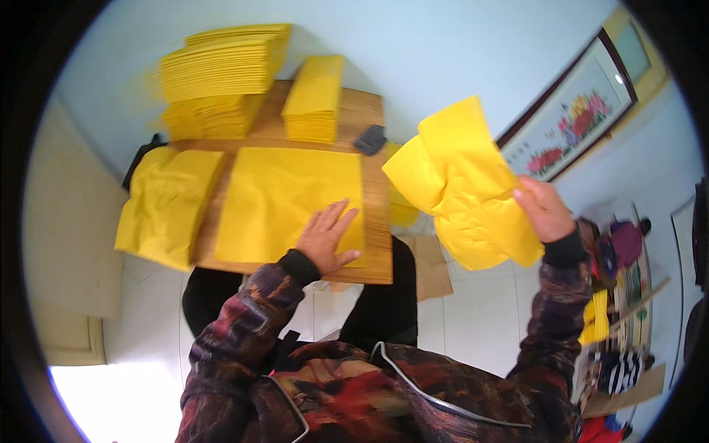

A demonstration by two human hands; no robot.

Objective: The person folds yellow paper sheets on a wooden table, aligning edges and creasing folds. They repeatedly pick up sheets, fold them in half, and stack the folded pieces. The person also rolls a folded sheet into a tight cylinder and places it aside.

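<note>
Sheet, creased, in right hand; long axis slants down rightward.

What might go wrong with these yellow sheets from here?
The creased yellow sheet in the right hand, held beyond the table's right edge, could slip and fall. The yellow piece at left appears to overhang the edge and might slide off. The tall yellow stack looks uneven and could topple.

Lighting's bright w/ blown-out patch btm L, glint on framed pic, fisheye-bent edges.
</note>
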